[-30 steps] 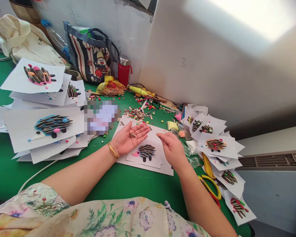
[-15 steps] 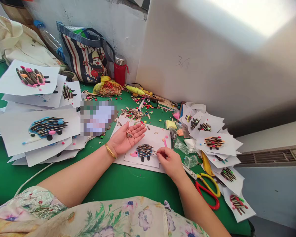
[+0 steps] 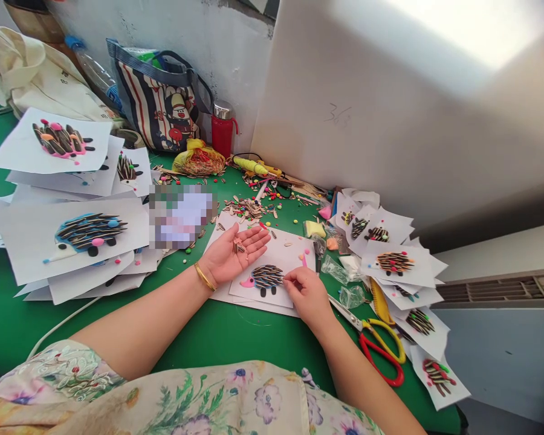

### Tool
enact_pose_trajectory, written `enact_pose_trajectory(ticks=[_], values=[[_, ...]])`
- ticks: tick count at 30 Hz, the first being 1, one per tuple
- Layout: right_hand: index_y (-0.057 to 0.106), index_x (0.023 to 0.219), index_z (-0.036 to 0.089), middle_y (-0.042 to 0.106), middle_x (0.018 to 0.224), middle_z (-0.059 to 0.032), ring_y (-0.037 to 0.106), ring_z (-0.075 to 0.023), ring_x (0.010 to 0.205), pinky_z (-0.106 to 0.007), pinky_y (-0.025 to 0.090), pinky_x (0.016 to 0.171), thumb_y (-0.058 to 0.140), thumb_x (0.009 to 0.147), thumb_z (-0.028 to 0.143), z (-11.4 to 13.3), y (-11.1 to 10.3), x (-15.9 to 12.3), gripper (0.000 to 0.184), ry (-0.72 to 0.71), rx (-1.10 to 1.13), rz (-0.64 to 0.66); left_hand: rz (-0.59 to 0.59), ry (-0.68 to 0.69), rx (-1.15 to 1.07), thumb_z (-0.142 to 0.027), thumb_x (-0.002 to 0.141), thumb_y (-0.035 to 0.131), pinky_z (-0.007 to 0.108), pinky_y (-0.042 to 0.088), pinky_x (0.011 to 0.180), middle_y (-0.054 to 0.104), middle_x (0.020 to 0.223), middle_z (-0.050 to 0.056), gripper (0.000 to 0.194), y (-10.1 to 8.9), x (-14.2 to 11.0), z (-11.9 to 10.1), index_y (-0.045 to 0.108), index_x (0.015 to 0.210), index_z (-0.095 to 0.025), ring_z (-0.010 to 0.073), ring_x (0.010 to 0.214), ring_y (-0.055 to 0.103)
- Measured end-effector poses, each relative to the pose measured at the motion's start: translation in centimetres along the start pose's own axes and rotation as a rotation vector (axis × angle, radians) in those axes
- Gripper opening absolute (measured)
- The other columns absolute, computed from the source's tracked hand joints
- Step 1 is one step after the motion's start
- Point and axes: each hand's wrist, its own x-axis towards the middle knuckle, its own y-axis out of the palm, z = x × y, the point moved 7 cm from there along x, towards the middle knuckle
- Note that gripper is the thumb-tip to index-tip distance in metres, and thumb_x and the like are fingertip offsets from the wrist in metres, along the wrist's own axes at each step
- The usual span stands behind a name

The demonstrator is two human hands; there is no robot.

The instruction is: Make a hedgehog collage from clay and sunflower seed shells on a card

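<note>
My left hand (image 3: 231, 254) lies palm up with its fingers stretched out, and a few striped sunflower seeds (image 3: 238, 248) rest on the palm. Below and right of it is a hedgehog picture (image 3: 266, 279) on white paper, with a pink snout, blue body, black feet and rows of seeds for spines. At the hedgehog's rear edge my right hand (image 3: 307, 296) is closed in a pinch, its fingertips touching the outer spines. The seed between those fingertips is mostly hidden by them.
Scissors (image 3: 367, 329) with red and yellow handles lie right of my right hand. Finished hedgehog cards are stacked at left (image 3: 77, 241) and right (image 3: 390, 263). Loose seeds and coloured beads (image 3: 245, 208) are scattered behind the paper. A red bottle (image 3: 222, 136) and striped bag (image 3: 156, 103) stand farther back.
My right hand has moved slightly left, its pinched fingertips now against the hedgehog's rear spines. My left hand keeps its pose with the seeds; the whole view has shifted a little.
</note>
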Motion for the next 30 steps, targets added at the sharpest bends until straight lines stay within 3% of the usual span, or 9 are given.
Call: enact_pose_trajectory(ticks=[12,22,24,26,28,30], values=[[0.065,0.081,0.020,0.067,0.083,-0.0046,0.059,-0.0208,0.083,-0.034,0.046,0.078,0.057,0.087,0.013,0.8,0.3,0.0,0.012,-0.143,-0.161,-0.021,0.001,0.000,0.007,-0.044,0.102,0.036,0.042,0.050,0.101,0.063,0.127,0.022,0.049,-0.1,0.1,0.1,0.061,0.120,-0.005,0.0289,0.125,0.058],[0.068,0.094,0.021,0.068,0.093,-0.0059,0.060,-0.0209,0.090,-0.036,0.047,0.084,0.053,0.092,0.018,1.1,-0.8,-0.6,0.015,-0.158,-0.081,-0.107,-0.002,0.008,0.007,-0.045,0.102,0.035,0.041,0.055,0.095,0.063,0.127,0.021,0.049,-0.1,0.0,0.0,0.060,0.119,-0.006,0.0287,0.121,0.060],[0.067,0.093,0.021,0.067,0.093,-0.0057,0.060,-0.0205,0.090,-0.036,0.047,0.084,0.053,0.092,0.018,1.1,-1.2,-0.7,0.015,-0.147,-0.057,-0.145,-0.007,0.020,0.020,-0.043,0.103,0.034,0.039,0.058,0.088,0.066,0.120,0.020,0.047,0.0,-0.1,-0.1,0.060,0.118,-0.007,0.0266,0.113,0.065],[0.067,0.092,0.021,0.067,0.092,-0.0055,0.060,-0.0201,0.089,-0.036,0.047,0.084,0.053,0.092,0.019,1.1,-1.4,-0.8,0.014,-0.141,-0.038,-0.172,-0.053,0.053,0.064,-0.036,0.103,0.036,0.027,0.059,0.069,0.070,0.101,0.014,0.037,-0.2,-0.2,-0.5,0.061,0.112,-0.009,0.0182,0.091,0.071],[0.067,0.091,0.021,0.067,0.092,-0.0056,0.060,-0.0202,0.089,-0.037,0.048,0.084,0.053,0.092,0.019,1.0,-1.5,-0.8,0.014,-0.142,-0.022,-0.186,-0.132,0.116,0.146,-0.026,0.103,0.040,0.013,0.044,0.043,0.062,0.071,0.002,0.025,-0.5,-0.1,-1.4,0.061,0.101,-0.012,0.0067,0.055,0.061],[0.067,0.092,0.021,0.067,0.092,-0.0057,0.060,-0.0206,0.090,-0.037,0.047,0.084,0.053,0.092,0.019,0.8,-1.6,-0.7,0.014,-0.143,-0.011,-0.197,-0.187,0.197,0.241,-0.023,0.102,0.041,0.012,0.022,0.032,0.038,0.052,-0.009,0.023,-0.4,0.3,-3.0,0.057,0.089,-0.015,0.0030,0.034,0.035]])
